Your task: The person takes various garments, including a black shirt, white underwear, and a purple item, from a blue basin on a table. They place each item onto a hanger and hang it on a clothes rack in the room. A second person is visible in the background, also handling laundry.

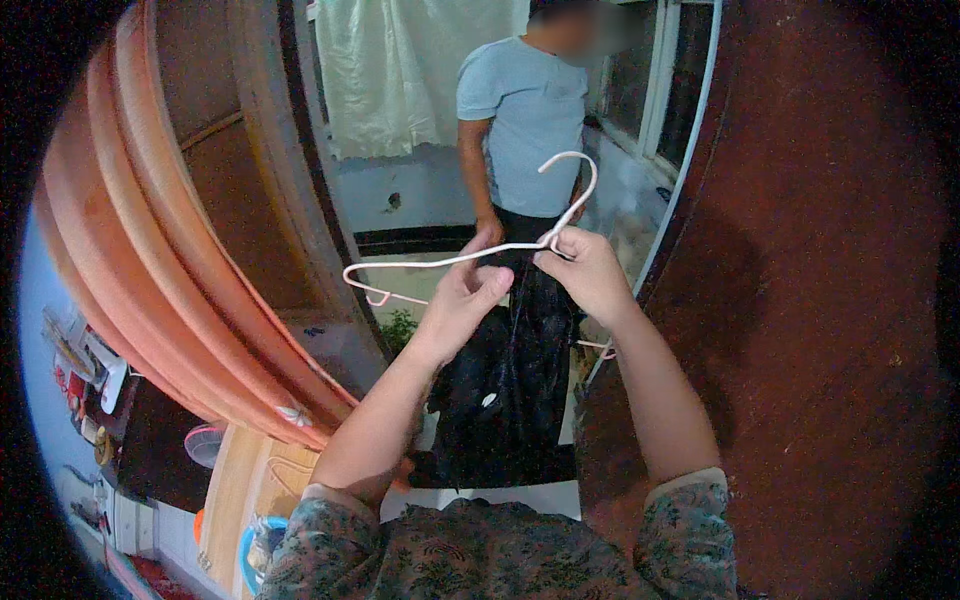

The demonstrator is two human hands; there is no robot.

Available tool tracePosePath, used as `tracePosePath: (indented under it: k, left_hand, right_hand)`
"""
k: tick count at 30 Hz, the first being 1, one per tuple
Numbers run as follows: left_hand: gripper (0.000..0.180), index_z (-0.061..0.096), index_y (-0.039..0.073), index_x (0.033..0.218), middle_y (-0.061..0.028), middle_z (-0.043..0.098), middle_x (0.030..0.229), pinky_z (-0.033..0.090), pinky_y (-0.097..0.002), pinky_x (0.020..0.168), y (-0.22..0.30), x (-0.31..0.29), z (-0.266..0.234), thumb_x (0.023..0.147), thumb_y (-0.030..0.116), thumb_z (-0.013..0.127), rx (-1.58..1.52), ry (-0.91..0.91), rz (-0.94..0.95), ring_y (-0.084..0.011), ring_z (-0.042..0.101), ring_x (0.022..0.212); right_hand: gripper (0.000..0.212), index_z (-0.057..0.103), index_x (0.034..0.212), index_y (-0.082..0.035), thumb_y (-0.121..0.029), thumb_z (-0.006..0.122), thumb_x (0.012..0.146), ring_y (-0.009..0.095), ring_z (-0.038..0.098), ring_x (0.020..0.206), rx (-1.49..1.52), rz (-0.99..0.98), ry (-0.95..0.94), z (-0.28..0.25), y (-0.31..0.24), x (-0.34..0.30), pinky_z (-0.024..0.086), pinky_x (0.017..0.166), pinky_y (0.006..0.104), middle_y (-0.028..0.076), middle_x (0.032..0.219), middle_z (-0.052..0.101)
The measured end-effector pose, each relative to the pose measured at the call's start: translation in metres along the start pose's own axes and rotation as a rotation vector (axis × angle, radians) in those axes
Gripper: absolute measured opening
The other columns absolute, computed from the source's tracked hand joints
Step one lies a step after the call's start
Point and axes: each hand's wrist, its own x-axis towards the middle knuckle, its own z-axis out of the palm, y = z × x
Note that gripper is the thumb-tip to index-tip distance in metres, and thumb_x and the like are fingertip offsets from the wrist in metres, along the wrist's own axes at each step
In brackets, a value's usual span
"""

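A pale pink-white clothes hanger is held up in front of me, its hook pointing up and to the right. My right hand pinches it close to the base of the hook, with thumb and fingers also at the top edge of a black garment. My left hand is closed at the garment's upper left edge, under the hanger's top arm, thumb pointing right. The dark cloth hangs below both hands and carries a small white mark. The hanger's right arm is mostly hidden behind my right hand and wrist.
Another person in a light blue shirt stands beyond the doorway, near a white curtain. An orange curtain hangs at left; a reddish-brown door stands at right. Lower left are a wooden board and a blue basin.
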Motion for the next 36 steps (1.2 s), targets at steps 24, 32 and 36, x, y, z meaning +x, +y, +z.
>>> tracePosePath:
  k: [24,32,36]
  left_hand:
    - [0.041,0.055,0.001,0.108,-0.0106,0.057,0.070,0.043,-0.0252,0.057,-0.135,0.128,0.004,0.075,0.023,0.068,0.476,-0.064,0.020,-0.0075,0.048,0.061]
    - [0.009,0.060,0.000,0.081,0.0049,0.051,0.068,0.036,-0.0196,0.058,-0.137,0.221,-0.032,0.083,0.008,0.058,0.210,0.060,-0.051,-0.0030,0.043,0.065]
    - [0.008,0.058,0.000,0.082,0.0071,0.049,0.071,0.035,-0.0184,0.059,-0.151,0.253,-0.023,0.084,0.008,0.058,0.124,0.001,-0.057,-0.0030,0.042,0.066]
  right_hand:
    - [0.008,0.061,0.075,-0.010,-0.011,0.061,0.067,0.023,0.058,0.065,-0.783,-0.513,-0.131,-0.031,0.111,0.100,0.044,0.057,0.0360,0.006,0.064,0.058]
    - [0.045,0.056,0.104,-0.007,-0.025,0.071,0.066,0.026,0.041,0.107,-1.075,-0.612,0.186,-0.056,0.148,0.140,0.030,0.096,0.0420,0.007,0.114,0.045]
    - [0.056,0.041,0.120,0.000,-0.021,0.067,0.075,0.029,0.036,0.117,-0.217,-0.021,0.404,-0.031,0.246,0.123,0.030,0.097,0.0418,0.015,0.124,0.038]
